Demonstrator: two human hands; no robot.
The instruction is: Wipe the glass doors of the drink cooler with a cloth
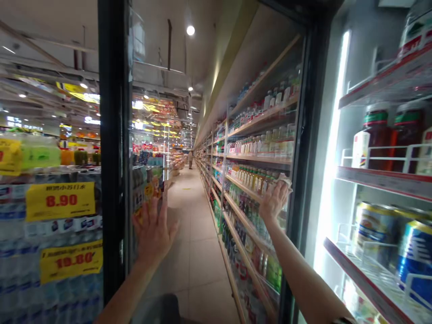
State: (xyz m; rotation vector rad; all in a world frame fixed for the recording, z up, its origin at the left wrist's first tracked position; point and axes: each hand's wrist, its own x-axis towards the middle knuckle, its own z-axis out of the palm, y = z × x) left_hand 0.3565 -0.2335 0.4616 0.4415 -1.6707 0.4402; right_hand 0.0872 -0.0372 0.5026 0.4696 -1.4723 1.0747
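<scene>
A glass cooler door with a black frame [114, 135] stands open in front of me, and the aisle shows through its pane. My left hand [153, 234] is by the left part of the pane, fingers spread and holding nothing; it looks flat against the glass. Higher up, near the door's right side, my right hand [272, 202] presses a crumpled white cloth [285, 182] to the glass. Part of the cloth is hidden under the fingers.
Lit cooler shelves [384, 177] with bottles and cans [374, 225] are close on my right. Stacked water bottles with yellow price signs [60, 200] stand at the left. Beyond the pane run a tiled aisle [189, 216] and long drink shelves [249, 157]; a person [190, 159] is far off.
</scene>
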